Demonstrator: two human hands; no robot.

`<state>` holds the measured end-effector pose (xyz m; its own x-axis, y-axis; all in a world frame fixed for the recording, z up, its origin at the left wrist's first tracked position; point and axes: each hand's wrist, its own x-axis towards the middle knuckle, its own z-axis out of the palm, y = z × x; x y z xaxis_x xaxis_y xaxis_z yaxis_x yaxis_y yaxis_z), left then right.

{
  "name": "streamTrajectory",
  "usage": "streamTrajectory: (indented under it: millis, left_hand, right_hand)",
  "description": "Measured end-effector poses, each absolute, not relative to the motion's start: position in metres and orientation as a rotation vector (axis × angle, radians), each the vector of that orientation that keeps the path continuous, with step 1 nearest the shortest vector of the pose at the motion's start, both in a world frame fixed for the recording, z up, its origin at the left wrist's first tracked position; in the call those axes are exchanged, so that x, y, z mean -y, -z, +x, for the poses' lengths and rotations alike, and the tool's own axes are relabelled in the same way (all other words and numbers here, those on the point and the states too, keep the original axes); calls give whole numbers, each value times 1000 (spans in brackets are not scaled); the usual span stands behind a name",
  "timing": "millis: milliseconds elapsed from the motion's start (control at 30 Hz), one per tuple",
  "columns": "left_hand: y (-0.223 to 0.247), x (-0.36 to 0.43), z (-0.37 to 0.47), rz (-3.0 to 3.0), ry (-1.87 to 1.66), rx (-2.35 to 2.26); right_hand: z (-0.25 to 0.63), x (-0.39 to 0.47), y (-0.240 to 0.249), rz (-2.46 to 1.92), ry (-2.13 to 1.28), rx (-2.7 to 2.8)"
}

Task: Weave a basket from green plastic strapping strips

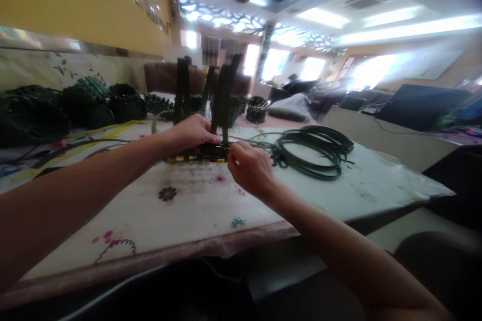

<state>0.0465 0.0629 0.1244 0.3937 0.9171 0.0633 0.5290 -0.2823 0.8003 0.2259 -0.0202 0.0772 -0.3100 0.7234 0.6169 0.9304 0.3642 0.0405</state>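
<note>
A partly woven basket [211,153] of dark green strips, with yellow showing along its base, rests on the table in front of me. Several wide dark strips [223,95] stand upright from it. My left hand [192,133] is closed on the basket's left and far side, thumb pressed near the foot of the upright strips. At the right end, my right hand [250,164] is curled with its fingertips pinched on a strip of the weave. The fingertips hide exactly where that strip is gripped.
Right of my hands lies a coil of dark strip [314,153]. Finished-looking dark green baskets [85,103] line the table's back edge. Loose yellow strips [81,143] lie at left. A plastic bag [289,109] sits behind the coil. The table's front edge [211,247] is near me.
</note>
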Motion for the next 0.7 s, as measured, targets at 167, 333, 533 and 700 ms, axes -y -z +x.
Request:
streamTrajectory:
  millis: [167, 333, 533, 700]
  left_hand:
    - [-123, -59, 50, 1930, -688, -1240]
    - [-124, -58, 51, 1931, -690, -1265]
    - [-124, -54, 53, 1902, -688, -1272]
    - [-124, -52, 54, 1886, -702, -1290]
  right_hand:
    - [231, 20, -79, -1404, 537, 2182]
    - [236, 18, -86, -1342, 663, 2344]
    - [235, 17, -89, -1365, 691, 2393]
    - [233, 17, -83, -1347, 703, 2380]
